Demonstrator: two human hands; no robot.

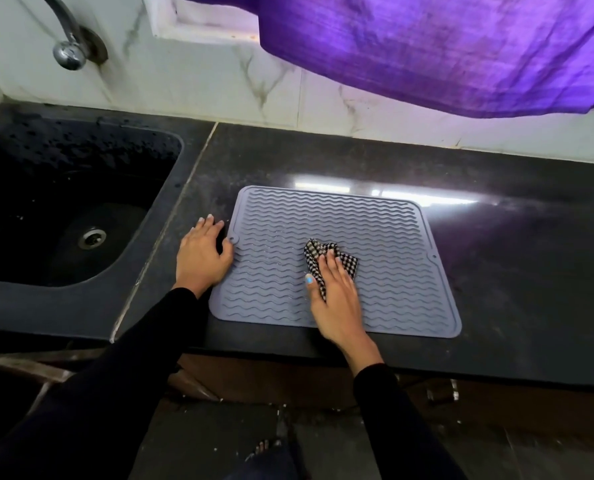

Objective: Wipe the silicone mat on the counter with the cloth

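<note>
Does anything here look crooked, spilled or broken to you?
Nothing looks broken or spilled. The grey silicone mat lies flat but slightly askew to the counter edge. The checked cloth is bunched under the right hand; the left hand rests at the mat's left edge. A purple cloth hangs above.
</note>
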